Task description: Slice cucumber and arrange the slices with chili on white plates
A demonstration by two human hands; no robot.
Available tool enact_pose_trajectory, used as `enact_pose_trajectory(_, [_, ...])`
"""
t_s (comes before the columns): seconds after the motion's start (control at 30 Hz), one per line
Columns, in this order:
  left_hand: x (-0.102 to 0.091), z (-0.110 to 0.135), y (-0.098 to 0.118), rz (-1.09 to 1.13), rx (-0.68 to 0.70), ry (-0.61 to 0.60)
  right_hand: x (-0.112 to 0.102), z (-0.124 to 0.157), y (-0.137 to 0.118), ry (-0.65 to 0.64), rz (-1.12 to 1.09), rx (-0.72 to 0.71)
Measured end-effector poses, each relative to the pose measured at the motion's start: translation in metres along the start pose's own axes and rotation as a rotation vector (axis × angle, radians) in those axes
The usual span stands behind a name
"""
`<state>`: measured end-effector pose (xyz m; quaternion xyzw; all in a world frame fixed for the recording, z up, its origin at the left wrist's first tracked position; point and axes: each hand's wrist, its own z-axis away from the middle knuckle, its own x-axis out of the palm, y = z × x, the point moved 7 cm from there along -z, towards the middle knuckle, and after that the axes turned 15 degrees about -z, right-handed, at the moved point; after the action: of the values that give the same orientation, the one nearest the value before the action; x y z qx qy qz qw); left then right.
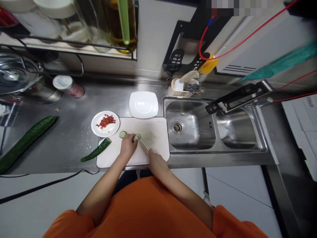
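Item: I am watching the left hand [127,146] pinching a short pale-green cucumber stub [137,136] at the far middle of the white rectangular cutting board [158,132], the right hand [155,159] closing on a thin steel knife [145,146] slanting in from that board's near-right.

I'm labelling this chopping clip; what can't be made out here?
- Head view: cucumber piece, mostly covered by the left hand.
- Head view: knife handle, hidden inside the right hand; blade too thin.
- Head view: long cucumber, cut off by the left edge.
- Head view: pixelated patch, top right.
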<state>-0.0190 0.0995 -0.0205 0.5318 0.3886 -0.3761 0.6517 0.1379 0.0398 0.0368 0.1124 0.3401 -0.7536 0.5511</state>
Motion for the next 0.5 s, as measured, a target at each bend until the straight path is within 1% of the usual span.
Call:
enact_pose_trajectory(0.17, [-0.005, -0.002, 0.003, 0.023, -0.035, -0.009, 0.005, 0.013, 0.018, -0.031, -0.014, 0.062])
enact_pose_trajectory(0.3, [-0.008, -0.001, 0.004, 0.070, -0.079, -0.056, 0.009, 0.018, 0.027, -0.055, -0.050, 0.083])
enact_pose_trajectory(0.4, [-0.017, 0.002, -0.006, 0.106, -0.152, -0.068, 0.009, 0.018, 0.030, -0.037, -0.067, 0.083])
enact_pose_trajectory(0.5, [-0.034, 0.002, -0.029, 0.126, -0.278, -0.024, 0.009, 0.017, 0.032, -0.026, -0.073, 0.093])
